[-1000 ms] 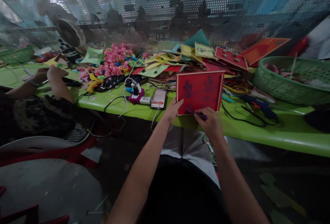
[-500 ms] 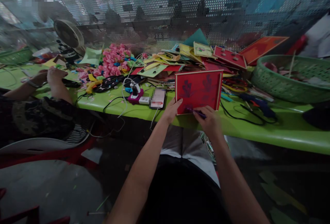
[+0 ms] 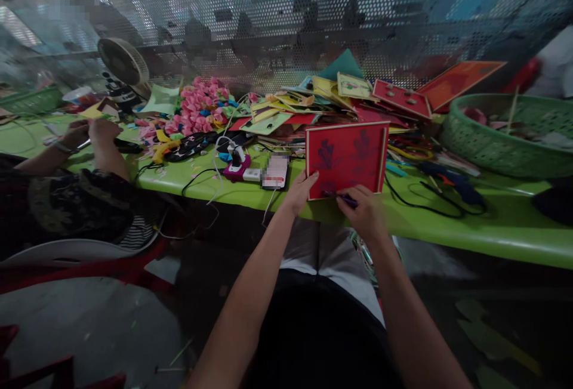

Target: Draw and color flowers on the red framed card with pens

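Observation:
A red framed board (image 3: 344, 156) with pale edge strips and dark plant-like drawings leans upright at the table's near edge. My left hand (image 3: 302, 191) grips its lower left corner, thumb on the front face. In my right hand (image 3: 364, 210) is a purple pen (image 3: 348, 200), its tip against the lower part of the board. The fingers of that hand are closed round the pen. Just left of the board lies a phone (image 3: 275, 171) with a cable, beside a purple-and-white power strip (image 3: 239, 167).
Behind the board is a heap of coloured cards (image 3: 295, 102). Pink paper flowers (image 3: 203, 102) are piled left of it. A glue gun (image 3: 454, 181) and a green basket (image 3: 505, 156) stand at the right. Another person's hands (image 3: 101, 132) work at the far left, near a fan (image 3: 125, 61).
The pen tip has shifted slightly along the board's lower part. My left hand keeps its hold. The whole view has moved a little.

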A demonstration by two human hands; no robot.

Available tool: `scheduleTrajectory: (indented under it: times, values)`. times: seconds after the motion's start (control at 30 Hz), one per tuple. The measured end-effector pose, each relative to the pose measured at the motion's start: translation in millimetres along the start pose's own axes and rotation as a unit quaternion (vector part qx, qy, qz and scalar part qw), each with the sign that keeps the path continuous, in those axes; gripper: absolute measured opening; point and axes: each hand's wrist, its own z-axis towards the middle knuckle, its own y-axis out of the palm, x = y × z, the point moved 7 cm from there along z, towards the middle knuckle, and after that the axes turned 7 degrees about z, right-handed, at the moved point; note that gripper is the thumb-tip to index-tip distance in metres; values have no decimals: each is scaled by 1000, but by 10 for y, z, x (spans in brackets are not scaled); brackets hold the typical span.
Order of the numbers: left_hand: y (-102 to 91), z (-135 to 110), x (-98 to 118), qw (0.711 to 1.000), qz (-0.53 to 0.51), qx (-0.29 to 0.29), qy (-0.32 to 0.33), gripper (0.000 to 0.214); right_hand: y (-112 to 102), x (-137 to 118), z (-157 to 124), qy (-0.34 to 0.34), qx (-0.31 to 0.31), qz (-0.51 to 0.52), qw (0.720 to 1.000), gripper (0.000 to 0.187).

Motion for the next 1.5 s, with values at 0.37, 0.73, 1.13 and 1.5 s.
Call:
scheduleTrajectory:
  times: [0.37, 0.73, 1.13, 1.5]
  values:
    - [11, -14, 12, 1000, 1, -3, 6, 39, 26, 20, -12, -3, -7, -9, 1000, 14]
    - [10, 5, -5, 1000, -7, -5, -1, 41, 27, 10, -10, -3, -16, -21, 1000, 17]
    - [26, -32, 51, 1000, -27, 9, 5, 40, -20, 48, -78, 23, 2, -44, 999, 17]
    - [19, -23, 37, 999, -34, 13, -4, 44, -6, 34, -70, 22, 5, -34, 999, 18]
